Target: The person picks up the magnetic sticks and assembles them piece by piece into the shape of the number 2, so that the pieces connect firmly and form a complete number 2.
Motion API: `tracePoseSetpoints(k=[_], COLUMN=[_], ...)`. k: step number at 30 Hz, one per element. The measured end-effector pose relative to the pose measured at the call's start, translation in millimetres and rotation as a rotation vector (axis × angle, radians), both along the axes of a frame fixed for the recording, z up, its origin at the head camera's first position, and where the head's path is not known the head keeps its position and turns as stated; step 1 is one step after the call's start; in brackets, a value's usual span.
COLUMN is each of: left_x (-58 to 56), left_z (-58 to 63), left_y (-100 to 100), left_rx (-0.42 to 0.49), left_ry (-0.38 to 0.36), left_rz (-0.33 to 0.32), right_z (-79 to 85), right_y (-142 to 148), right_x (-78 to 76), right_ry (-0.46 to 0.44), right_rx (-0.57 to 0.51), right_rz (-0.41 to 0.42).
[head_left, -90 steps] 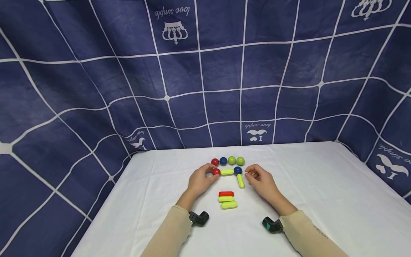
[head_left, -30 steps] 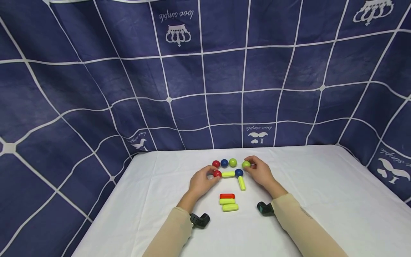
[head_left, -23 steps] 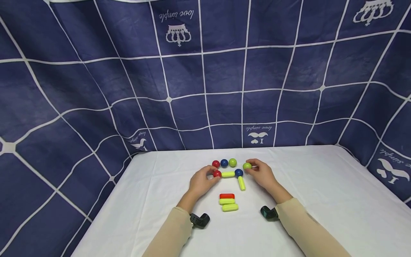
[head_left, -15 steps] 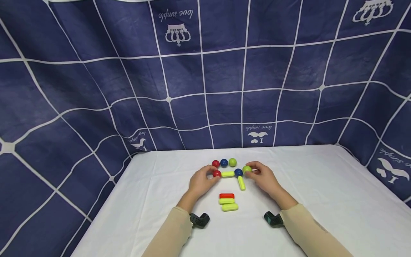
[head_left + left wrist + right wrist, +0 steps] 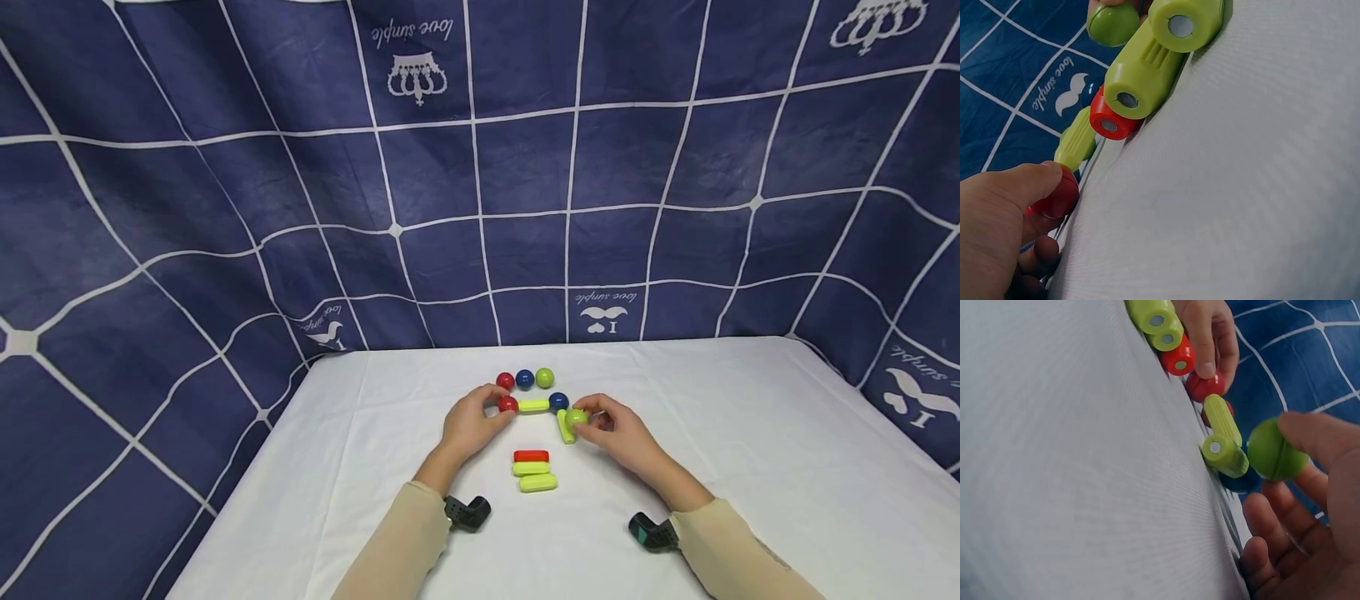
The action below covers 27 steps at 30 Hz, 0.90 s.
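Curled fingers of the left hand [image 5: 474,423] are pinching a red ball [image 5: 508,404] touching a yellow-green rod [image 5: 534,406]; the right hand [image 5: 618,427] is pinching a lime-green ball [image 5: 577,418].

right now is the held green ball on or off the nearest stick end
Off: in the right wrist view, the stick shows a bare metal end beside the green ball.
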<state>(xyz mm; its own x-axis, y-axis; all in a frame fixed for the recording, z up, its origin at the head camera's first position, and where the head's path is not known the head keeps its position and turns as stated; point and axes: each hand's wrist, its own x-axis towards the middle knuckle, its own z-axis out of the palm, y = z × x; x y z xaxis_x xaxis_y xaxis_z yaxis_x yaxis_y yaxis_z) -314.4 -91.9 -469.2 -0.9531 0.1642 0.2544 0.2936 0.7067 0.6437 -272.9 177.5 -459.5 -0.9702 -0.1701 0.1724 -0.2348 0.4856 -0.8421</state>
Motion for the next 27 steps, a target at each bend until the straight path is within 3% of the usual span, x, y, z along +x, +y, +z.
tracePoseSetpoints(k=[13,19,24,27], left_x=[-1.1,-1.4,0.4,2.2], left_z=[1.4,4.8,14.3,23.0], left_y=[0.5,1.6,5.0,9.2], left_rx=[0.022,0.065,0.069,0.079], left_ry=[0.014,0.084,0.169,0.193], left_rz=[0.002,0.041,0.093,0.075], right_z=[-8.0,-8.5,-6.9,-5.2], right_y=[7.7,7.8,8.6,9.1], right_x=[2.2,2.2,3.7,5.1], right_ry=[0.014,0.007,-0.013,-0.02], right_rx=[-0.005,0.029,0.023,0.011], right_rz=[0.213,0.227,0.218,0.218])
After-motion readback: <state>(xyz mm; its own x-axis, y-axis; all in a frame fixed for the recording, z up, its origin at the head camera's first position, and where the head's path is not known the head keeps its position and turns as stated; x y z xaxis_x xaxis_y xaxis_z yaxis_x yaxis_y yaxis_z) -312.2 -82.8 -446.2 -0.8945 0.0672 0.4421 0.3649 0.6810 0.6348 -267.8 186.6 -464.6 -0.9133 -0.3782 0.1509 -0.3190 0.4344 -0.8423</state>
